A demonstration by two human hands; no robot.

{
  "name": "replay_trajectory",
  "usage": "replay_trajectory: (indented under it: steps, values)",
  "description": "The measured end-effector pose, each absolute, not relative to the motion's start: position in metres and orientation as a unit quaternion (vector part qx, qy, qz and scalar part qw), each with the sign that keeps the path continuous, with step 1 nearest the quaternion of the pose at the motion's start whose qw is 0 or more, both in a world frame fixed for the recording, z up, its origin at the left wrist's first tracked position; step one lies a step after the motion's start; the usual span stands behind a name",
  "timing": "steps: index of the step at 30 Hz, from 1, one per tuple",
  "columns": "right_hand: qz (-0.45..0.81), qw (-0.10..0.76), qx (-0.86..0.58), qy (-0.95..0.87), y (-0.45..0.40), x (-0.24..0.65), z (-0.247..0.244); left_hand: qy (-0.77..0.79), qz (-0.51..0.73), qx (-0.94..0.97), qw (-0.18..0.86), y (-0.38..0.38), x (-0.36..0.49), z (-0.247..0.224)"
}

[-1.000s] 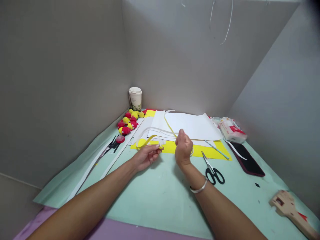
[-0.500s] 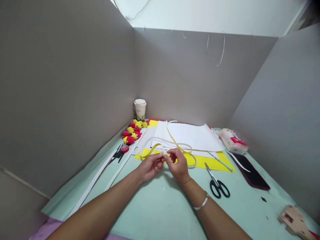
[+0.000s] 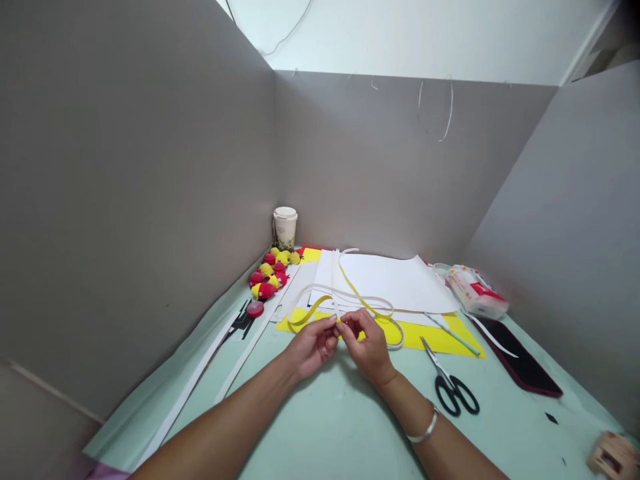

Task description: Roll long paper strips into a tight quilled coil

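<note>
My left hand (image 3: 313,348) and my right hand (image 3: 369,345) meet fingertip to fingertip over the mint-green table. Both are closed in a pinch on the near ends of narrow paper strips; the exact fold between the fingers is too small to make out. A yellow paper strip (image 3: 311,311) curls up from the fingers on the left. White paper strip (image 3: 320,289) loops rise behind it, and another yellow length (image 3: 353,285) runs back over the white paper sheets (image 3: 390,280). Beneath the strips lies a yellow paper sheet (image 3: 420,341).
Black-handled scissors (image 3: 453,387) lie right of my hands, near a pale blue stick (image 3: 455,335). Farther right are a phone (image 3: 530,367) and a tissue pack (image 3: 475,291). Red and yellow ornaments (image 3: 267,283) and a lidded cup (image 3: 285,228) stand back left, against grey partitions (image 3: 370,167).
The view has shifted slightly, so everything sits a little lower and mostly farther right. Both hands keep their pinch at the strips, with little visible change.
</note>
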State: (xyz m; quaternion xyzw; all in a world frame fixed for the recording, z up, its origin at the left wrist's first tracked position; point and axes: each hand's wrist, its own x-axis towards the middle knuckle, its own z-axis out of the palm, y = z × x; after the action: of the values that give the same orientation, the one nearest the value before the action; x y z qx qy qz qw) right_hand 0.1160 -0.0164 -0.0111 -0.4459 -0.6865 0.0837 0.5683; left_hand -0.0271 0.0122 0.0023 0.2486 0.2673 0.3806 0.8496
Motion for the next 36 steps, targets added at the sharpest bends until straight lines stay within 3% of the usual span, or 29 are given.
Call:
replay_trajectory:
  steps: [36]
  values:
    - [0.049, 0.511, -0.48, -0.711, -0.011, 0.123, -0.015, 0.308, 0.376, 0.282, 0.827, 0.019, -0.026, -0.001]
